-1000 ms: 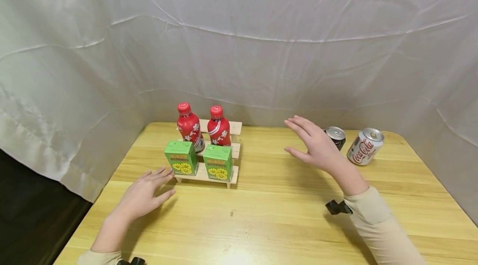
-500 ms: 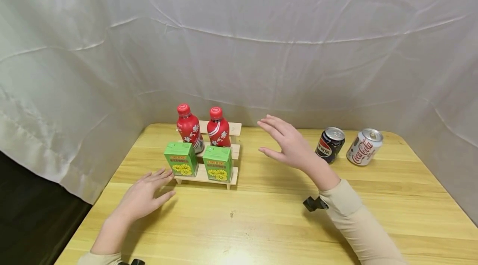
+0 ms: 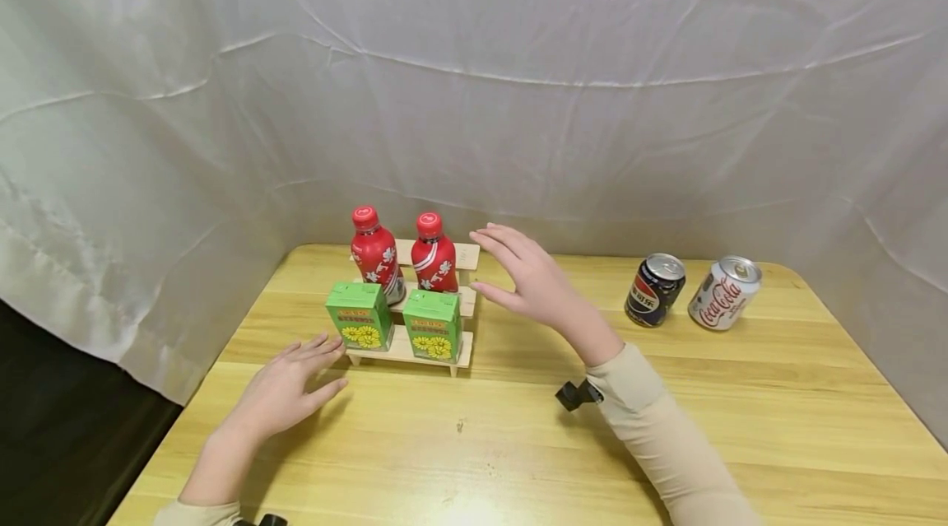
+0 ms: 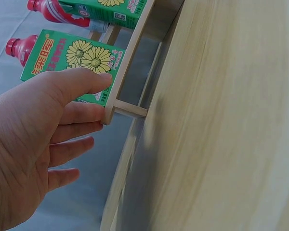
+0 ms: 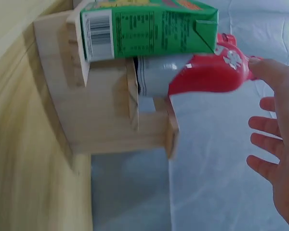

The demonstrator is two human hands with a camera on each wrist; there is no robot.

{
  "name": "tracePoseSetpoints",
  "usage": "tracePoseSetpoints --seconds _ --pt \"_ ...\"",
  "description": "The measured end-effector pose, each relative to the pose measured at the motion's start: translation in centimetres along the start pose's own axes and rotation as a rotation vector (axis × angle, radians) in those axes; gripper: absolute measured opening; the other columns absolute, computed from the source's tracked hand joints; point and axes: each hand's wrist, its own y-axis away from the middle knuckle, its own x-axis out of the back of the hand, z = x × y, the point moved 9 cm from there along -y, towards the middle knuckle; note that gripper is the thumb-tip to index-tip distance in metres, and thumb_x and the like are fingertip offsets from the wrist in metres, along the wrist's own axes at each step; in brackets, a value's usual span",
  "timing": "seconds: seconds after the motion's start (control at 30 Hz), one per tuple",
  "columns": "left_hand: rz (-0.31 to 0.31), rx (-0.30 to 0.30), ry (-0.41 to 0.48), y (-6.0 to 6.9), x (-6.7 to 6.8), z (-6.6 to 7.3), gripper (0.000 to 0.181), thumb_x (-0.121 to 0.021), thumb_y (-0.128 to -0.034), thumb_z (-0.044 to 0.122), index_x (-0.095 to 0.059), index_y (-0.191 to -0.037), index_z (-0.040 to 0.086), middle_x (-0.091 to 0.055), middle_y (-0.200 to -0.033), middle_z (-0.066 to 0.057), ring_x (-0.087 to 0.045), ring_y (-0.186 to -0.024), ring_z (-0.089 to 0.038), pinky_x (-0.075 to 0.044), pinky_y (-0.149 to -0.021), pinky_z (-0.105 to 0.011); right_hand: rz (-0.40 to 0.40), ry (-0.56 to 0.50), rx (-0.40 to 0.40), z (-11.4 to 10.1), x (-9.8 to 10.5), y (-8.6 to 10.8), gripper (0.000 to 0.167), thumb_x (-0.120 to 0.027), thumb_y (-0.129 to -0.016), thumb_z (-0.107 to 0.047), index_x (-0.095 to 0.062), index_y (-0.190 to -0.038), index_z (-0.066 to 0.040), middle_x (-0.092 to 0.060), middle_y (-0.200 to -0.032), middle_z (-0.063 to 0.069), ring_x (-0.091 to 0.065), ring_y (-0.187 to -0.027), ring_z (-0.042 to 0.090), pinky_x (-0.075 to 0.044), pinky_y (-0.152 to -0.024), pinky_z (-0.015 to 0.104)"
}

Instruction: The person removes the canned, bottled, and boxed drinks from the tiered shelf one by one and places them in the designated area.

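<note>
1. Left hand (image 3: 285, 386): at 8 o'clock of the wooden rack (image 3: 463, 257), fingers extended, thumb apart, gripping nothing. Its fingertips lie by the rack's near-left corner; I cannot tell whether they touch. A careless push there could skid the rack over the tabletop (image 3: 518, 444).
2. Left carton (image 3: 360, 317): upright on the front shelf (image 3: 400, 348), just beside those fingertips. A nudge toward 3 o'clock could slide it into its neighbour.
3. Left bottle (image 3: 376, 254): on the middle shelf (image 3: 467, 301), near 12 o'clock from that carton. Tall and narrow, it would probably rock first if the rack jolts.
4. Right carton (image 3: 433, 327): close to the front shelf's 3 o'clock end, so a small shove could leave it overhanging.
5. Right bottle (image 3: 434, 264): at 12 o'clock from the right carton, likely just as tippy.
6. Right hand (image 3: 529, 279): near the rack's 3 o'clock end, well apart from the other, fingers straight, holding nothing. A hasty sweep toward 9 o'clock could topple the right bottle.
7. Dark can (image 3: 655, 290), then white can (image 3: 724, 294): farther toward 3 o'clock; a wide swing of the right sleeve (image 3: 659, 427) could hit the dark one.
</note>
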Motion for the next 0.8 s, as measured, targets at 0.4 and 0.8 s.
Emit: tracePoseSetpoints --seconds 0.4,0.8 --pt "-0.006 0.01 0.008 0.0 0.1 0.1 0.05 -0.07 -0.0881 0.037 -0.065 -0.126 0.006 -0.06 -0.137 -0.012 -0.053 -0.131 -0.036 -0.037 -0.111 -0.059 -0.057 -0.012 -0.17 -0.6 -3.0 -2.2 0.064 -0.067 -0.089 -0.044 -0.049 -0.141 -0.012 -0.054 -0.141 0.01 -0.049 -0.133 0.027 -0.043 -0.112 0.045" --pt "0.005 0.001 0.01 0.0 -0.1 -0.1 0.049 -0.07 -0.0881 0.036 -0.065 -0.126 0.006 -0.06 -0.136 -0.011 -0.054 -0.13 -0.036 -0.038 -0.111 -0.058 -0.151 -0.089 -0.309 -0.2 -5.5 -4.1 0.074 -0.067 -0.087 -0.052 -0.045 -0.14 -0.006 -0.052 -0.139 0.01 -0.049 -0.129 0.023 -0.047 -0.108 0.041"
